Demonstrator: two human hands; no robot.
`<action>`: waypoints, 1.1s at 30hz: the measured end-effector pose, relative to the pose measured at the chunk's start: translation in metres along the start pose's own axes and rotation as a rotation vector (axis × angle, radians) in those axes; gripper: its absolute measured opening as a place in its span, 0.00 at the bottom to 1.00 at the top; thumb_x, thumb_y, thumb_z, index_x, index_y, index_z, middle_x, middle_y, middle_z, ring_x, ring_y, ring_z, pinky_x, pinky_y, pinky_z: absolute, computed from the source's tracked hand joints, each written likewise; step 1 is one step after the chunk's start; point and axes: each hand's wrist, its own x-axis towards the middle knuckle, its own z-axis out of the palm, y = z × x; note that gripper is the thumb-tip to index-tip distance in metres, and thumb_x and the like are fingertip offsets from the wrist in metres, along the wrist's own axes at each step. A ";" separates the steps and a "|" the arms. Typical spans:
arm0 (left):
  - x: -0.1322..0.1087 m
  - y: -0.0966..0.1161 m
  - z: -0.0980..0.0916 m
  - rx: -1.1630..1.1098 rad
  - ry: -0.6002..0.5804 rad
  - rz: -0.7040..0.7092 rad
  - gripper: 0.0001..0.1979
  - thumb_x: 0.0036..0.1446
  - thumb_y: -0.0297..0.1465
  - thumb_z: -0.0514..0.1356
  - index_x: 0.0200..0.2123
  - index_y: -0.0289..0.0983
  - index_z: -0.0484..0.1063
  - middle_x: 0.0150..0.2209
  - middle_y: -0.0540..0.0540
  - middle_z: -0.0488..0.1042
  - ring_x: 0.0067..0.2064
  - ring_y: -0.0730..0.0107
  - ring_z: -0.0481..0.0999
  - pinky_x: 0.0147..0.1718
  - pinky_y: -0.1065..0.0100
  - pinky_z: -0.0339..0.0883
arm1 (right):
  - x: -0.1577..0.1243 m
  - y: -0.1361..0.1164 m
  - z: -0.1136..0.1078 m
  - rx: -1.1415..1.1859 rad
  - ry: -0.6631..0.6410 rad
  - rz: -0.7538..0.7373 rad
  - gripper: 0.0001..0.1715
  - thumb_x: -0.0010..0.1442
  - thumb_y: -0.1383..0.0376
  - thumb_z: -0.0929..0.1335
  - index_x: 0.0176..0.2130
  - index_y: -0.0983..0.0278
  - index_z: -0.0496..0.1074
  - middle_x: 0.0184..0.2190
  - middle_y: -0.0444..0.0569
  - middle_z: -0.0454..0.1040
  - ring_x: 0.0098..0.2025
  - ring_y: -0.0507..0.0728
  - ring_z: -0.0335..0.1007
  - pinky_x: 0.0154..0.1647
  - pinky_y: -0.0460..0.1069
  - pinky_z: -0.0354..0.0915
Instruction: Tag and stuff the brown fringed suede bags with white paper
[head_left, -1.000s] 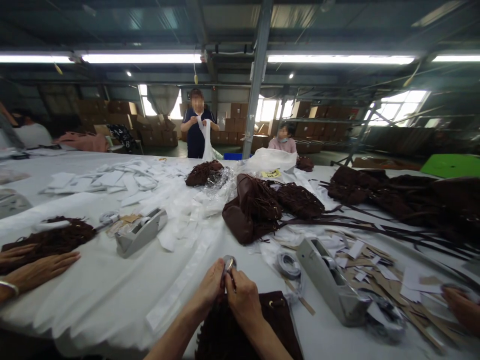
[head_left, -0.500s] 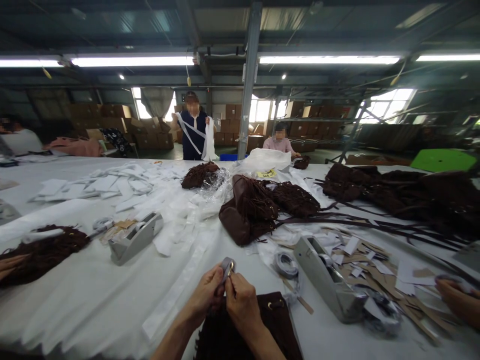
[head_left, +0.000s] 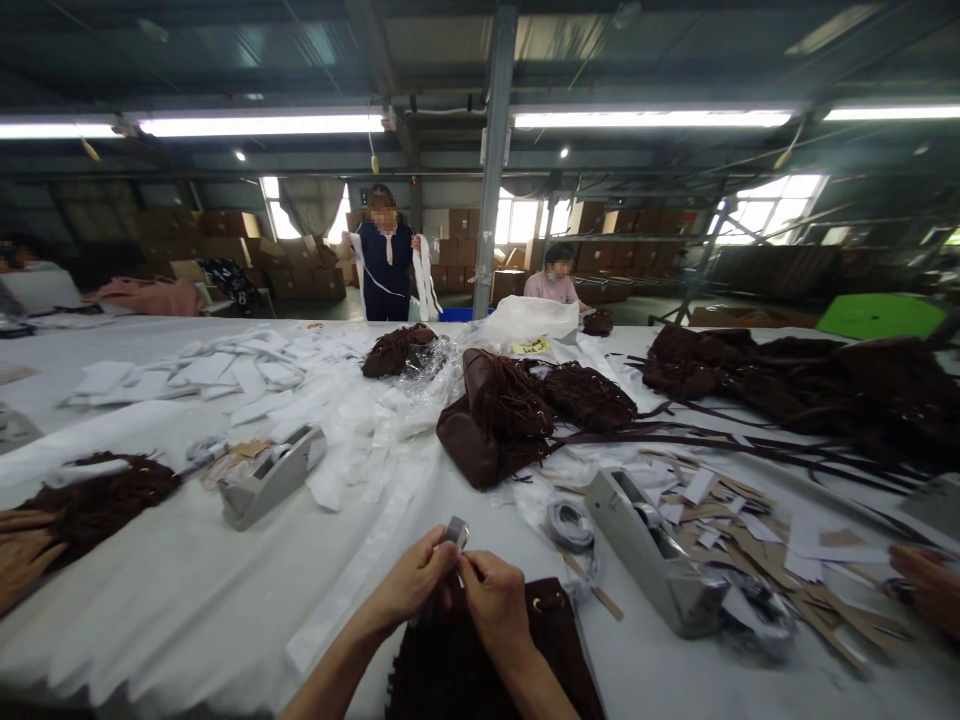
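In front of me, both hands meet over a dark brown fringed bag [head_left: 555, 640] with gold eyelets, which lies on the table. My left hand [head_left: 420, 578] is closed on a looped grey strip [head_left: 454, 530] that sticks up above the thumb. A shiny metal edge shows at the loop's right side. My right hand [head_left: 493, 598] pinches at the loop's lower right; its fingertips touch the metal piece, whose lower part is hidden. Right of the bag lie a roll of grey strip [head_left: 570, 526] and a grey tape dispenser [head_left: 656, 560].
More brown bags [head_left: 495, 425] lie mid-table and on the right. A second dispenser [head_left: 274, 475] and white paper pieces [head_left: 202, 370] are on the left. Cardboard scraps [head_left: 772, 540] spread at right. Co-workers' hands [head_left: 26, 550] show at both edges; a standing person [head_left: 386, 260] holds white strips.
The grey loop has turned slightly, so less of its metal part shows. My right hand has shifted a little rightward. The standing person has lowered and parted the white strips.
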 end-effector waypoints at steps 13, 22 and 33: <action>0.014 0.008 -0.018 -0.199 -0.215 -0.130 0.26 0.53 0.53 0.56 0.32 0.34 0.67 0.22 0.54 0.65 0.17 0.81 0.62 0.16 0.76 0.53 | 0.069 0.003 -0.044 -0.061 -0.579 -0.455 0.20 0.57 0.58 0.71 0.48 0.62 0.70 0.35 0.48 0.71 0.38 0.56 0.67 0.40 0.49 0.62; 0.012 -0.002 -0.019 -0.194 -0.165 -0.172 0.29 0.53 0.55 0.55 0.28 0.31 0.71 0.15 0.52 0.66 0.14 0.80 0.58 0.15 0.74 0.49 | 0.055 0.011 -0.036 0.242 -0.572 -0.229 0.13 0.64 0.59 0.65 0.44 0.61 0.74 0.28 0.43 0.67 0.32 0.52 0.64 0.34 0.46 0.60; 0.006 -0.002 -0.006 -0.129 -0.288 -0.184 0.24 0.52 0.50 0.60 0.22 0.33 0.68 0.16 0.52 0.64 0.17 0.80 0.57 0.17 0.74 0.44 | 0.038 0.013 -0.042 0.302 -0.595 -0.211 0.29 0.53 0.51 0.73 0.50 0.62 0.70 0.42 0.48 0.74 0.41 0.54 0.70 0.42 0.45 0.64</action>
